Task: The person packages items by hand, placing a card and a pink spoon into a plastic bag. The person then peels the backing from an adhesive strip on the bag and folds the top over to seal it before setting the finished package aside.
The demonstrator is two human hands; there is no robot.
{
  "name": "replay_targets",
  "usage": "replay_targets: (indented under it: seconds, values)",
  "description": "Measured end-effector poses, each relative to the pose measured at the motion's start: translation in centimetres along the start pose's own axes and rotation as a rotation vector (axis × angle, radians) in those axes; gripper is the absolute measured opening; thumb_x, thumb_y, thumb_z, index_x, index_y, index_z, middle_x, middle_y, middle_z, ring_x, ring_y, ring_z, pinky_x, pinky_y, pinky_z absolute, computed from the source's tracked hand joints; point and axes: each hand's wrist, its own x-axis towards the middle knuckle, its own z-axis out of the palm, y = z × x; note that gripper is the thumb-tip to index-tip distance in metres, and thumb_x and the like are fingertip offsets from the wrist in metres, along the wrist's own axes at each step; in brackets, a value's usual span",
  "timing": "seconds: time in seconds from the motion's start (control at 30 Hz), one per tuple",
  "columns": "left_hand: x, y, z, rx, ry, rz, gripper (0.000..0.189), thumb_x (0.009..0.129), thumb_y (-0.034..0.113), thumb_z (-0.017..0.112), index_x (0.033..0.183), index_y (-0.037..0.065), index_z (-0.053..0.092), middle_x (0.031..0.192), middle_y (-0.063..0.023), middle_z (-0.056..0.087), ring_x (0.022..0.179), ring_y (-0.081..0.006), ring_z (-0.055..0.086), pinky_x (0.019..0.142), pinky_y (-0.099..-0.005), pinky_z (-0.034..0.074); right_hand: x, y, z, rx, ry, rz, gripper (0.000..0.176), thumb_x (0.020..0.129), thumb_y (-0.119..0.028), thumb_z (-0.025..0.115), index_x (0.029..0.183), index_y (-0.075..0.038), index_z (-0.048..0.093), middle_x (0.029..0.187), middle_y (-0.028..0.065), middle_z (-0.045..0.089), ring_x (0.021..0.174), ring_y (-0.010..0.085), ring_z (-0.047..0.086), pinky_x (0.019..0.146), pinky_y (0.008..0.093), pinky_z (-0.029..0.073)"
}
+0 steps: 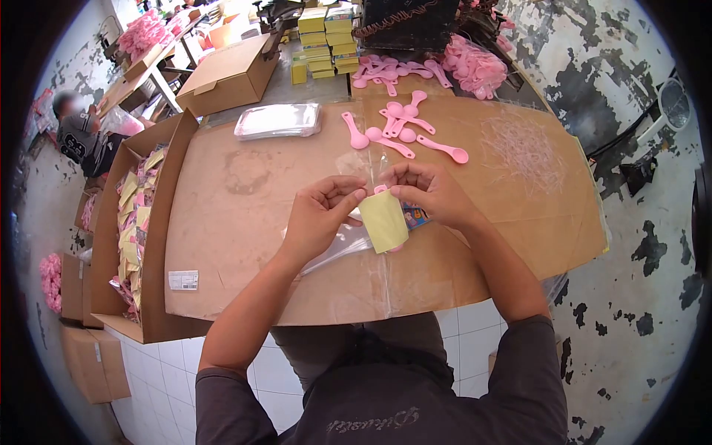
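My left hand (323,211) and my right hand (433,191) meet over the middle of the cardboard-covered table. Both pinch the top of a small clear bag with a pale yellow card (384,224) in it. A bit of pink shows above and below the card, apparently a spoon behind it. Flat clear bags (337,248) lie under my left hand, and a colourful printed piece (415,216) peeks out by my right. Beyond my hands lie several loose pink measuring spoons (446,150).
On my left, an open carton (157,245) holds many packed bags. A stack of clear bags (278,121), yellow card stacks (320,44) and a bagged pink bundle (475,67) sit farther back. Clear plastic strips (523,152) lie right. A person (80,133) sits far left.
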Motion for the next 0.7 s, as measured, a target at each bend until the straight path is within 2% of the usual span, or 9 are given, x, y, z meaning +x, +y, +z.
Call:
replay_targets:
  seconds: [0.23, 0.43, 0.53, 0.7]
  values:
    - [-0.1, 0.1, 0.2, 0.039, 0.012, 0.071, 0.029, 0.100, 0.013, 0.071, 0.124, -0.002, 0.068, 0.100, -0.0079, 0.076, 0.086, -0.0098, 0.071, 0.068, -0.0249, 0.061, -0.2, -0.1, 0.1, 0.021, 0.109, 0.073, 0.018, 0.097, -0.011, 0.072, 0.111, 0.001, 0.070, 0.101, 0.0042, 0.074, 0.090, 0.0089, 0.070, 0.079, 0.0245, 0.055]
    - [0.0, -0.7, -0.2, 0.126, 0.019, 0.075, 0.023, 0.100, 0.010, 0.070, 0.119, -0.003, 0.072, 0.096, -0.0068, 0.076, 0.085, -0.0091, 0.071, 0.071, -0.0250, 0.059, -0.2, 0.9, -1.1, 0.073, 0.051, 0.076, 0.016, 0.097, -0.011, 0.072, 0.110, -0.002, 0.071, 0.101, 0.0035, 0.074, 0.088, 0.0084, 0.068, 0.076, 0.0242, 0.054]
    - [0.1, -0.7, -0.5, 0.142, 0.005, 0.131, 0.020, 0.100, 0.008, 0.069, 0.116, -0.003, 0.073, 0.095, -0.0064, 0.076, 0.086, -0.0090, 0.071, 0.074, -0.0256, 0.059, -0.5, -0.2, -0.6, 0.081, 0.062, 0.123, 0.010, 0.096, -0.006, 0.071, 0.105, -0.003, 0.070, 0.099, 0.0021, 0.071, 0.093, 0.0098, 0.067, 0.083, 0.0262, 0.053]
    - [0.0, -0.7, -0.6, 0.104, -0.021, 0.152, 0.019, 0.100, 0.003, 0.065, 0.116, -0.001, 0.074, 0.100, -0.0072, 0.076, 0.088, -0.0095, 0.071, 0.078, -0.0268, 0.061, -0.3, 1.3, -1.7, -0.015, 0.031, -0.035, 0.015, 0.094, -0.002, 0.067, 0.107, 0.000, 0.075, 0.100, 0.0027, 0.074, 0.089, 0.0084, 0.067, 0.082, 0.0254, 0.053]
